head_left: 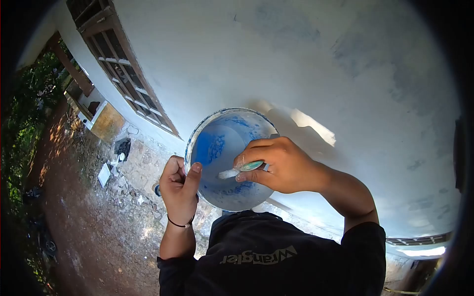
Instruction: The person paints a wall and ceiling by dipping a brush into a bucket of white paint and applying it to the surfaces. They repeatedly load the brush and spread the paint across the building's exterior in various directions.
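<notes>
A round blue bucket point(210, 143), its inside smeared with whitish material, is in front of my body. My left hand point(181, 185) grips the bucket's left rim, with the thumb over the edge. Over the bucket's right side, my right hand point(274, 165) is closed around a tool with a green handle point(252, 166). The tool's pale, coated end point(228, 173) points left into the bucket. Whether that end touches the material inside I cannot tell.
A pale, patchy wall point(296, 64) rises ahead, with a brown-framed window point(126, 74) at upper left. Rough ground point(98, 217) with a white rectangular piece point(104, 174) and a dark object point(123, 146) lies left. Green plants point(24, 118) stand at the far left.
</notes>
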A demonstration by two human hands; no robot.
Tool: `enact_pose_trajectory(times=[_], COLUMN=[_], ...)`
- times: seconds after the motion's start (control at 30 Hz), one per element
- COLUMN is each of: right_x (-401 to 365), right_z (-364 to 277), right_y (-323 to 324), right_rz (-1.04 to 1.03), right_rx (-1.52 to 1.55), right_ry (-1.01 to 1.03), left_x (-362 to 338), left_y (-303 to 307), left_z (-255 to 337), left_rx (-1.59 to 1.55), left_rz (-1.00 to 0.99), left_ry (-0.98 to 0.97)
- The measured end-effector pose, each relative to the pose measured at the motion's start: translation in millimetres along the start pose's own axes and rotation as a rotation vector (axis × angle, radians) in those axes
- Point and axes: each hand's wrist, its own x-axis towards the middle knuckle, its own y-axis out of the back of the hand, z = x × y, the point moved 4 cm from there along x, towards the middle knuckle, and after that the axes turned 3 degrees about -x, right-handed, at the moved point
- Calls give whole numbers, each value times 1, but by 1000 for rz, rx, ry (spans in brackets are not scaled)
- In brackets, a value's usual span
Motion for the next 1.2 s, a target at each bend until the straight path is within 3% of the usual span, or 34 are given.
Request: enact_pose_trajectory(times=[0.5, 0.7, 0.77, 0.83, 0.9, 1.03, 1.07, 1.1, 1.17, 1.2], right_x=[-34, -46, -49, -48, -46, -36, -34, -30, -21, -15], right_z=[26, 19, 30, 37, 46, 41, 53, 49, 27, 33], right_y=[7, 24, 24, 16, 12, 14, 14, 18, 30, 33], right_rz=[-55, 193, 288, 325, 399, 371, 370, 378, 425, 473], right_rx=[-36, -93, 87, -25, 52, -31, 198, 179, -123, 88], right_ry=[-8, 97, -54, 19, 34, 10, -172, -162, 91, 36], left_x=[-26, -23, -20, -15, -10, 3, 9, 12, 19, 29], left_y=[-43, -47, -45, -44, -42, -37, -30, -26, -18, -6], left_z=[-11, -23, -34, -38, -44, -36, -40, -37, -31, -40], left_rx=[-14, -29, 7, -5, -43, -79, -77, -91, -144, -137], left_rz=[23, 38, 65, 53, 63, 62, 48, 39, 60, 36], left_ry=[2, -25, -1, -19, 13, 56, 28, 12, 92, -24])
